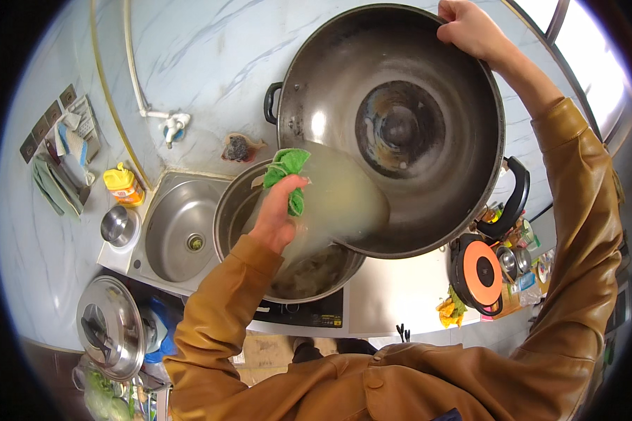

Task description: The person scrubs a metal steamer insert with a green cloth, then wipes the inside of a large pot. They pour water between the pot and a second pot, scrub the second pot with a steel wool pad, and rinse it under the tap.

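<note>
A large dark wok (405, 123) is tilted steeply over a steel pot (230, 216). Cloudy water (342, 200) runs across the wok's lower left rim and down into the pot. At the wok's upper right rim, my right hand (471, 29) grips it and holds it up. Bunched in my left hand (276, 216) is a green cloth (288, 164), close to the wok's left rim and above the pot. Murky liquid with pale foam or bits (316, 276) shows in the pot; the wok and my left arm hide part of it.
Left of the pot is a steel sink (176, 226) under a wall tap (174, 125). A steel bowl (118, 225) and yellow bottle (124, 184) stand beyond it. A black cooktop (300, 313) lies under the pot. Rightward are an orange-and-black pan or lid (476, 273) and a yellow cloth (449, 313).
</note>
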`<state>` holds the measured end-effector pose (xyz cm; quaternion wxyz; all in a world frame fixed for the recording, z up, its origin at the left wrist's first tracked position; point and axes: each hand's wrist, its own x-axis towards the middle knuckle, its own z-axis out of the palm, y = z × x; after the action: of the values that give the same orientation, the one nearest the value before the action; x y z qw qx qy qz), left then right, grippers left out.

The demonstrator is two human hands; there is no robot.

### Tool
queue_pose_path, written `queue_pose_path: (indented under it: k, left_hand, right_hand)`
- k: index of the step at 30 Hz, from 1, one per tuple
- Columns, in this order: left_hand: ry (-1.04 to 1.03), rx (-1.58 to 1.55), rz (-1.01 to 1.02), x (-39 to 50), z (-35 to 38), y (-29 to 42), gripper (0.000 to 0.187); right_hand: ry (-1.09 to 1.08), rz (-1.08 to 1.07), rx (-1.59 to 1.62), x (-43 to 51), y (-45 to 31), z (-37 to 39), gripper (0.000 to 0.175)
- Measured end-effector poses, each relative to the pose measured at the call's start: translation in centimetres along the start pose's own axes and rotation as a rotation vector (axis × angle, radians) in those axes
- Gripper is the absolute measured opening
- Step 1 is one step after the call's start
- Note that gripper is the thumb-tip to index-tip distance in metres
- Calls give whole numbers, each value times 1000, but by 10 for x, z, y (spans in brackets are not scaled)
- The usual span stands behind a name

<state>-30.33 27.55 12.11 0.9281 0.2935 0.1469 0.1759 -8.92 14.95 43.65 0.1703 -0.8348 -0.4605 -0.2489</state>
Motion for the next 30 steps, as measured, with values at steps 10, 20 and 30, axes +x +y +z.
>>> queue_pose_path:
  k: [10, 20, 30]
  left_hand:
    - [7, -51, 68, 7, -29, -11, 12]
    - [220, 60, 88, 11, -33, -19, 15]
    - [295, 36, 86, 17, -31, -40, 24]
  right_hand:
    - [120, -266, -87, -27, -69, -4, 10]
    - [199, -493, 119, -82, -111, -19, 5]
    - [260, -728, 75, -129, -118, -28, 7]
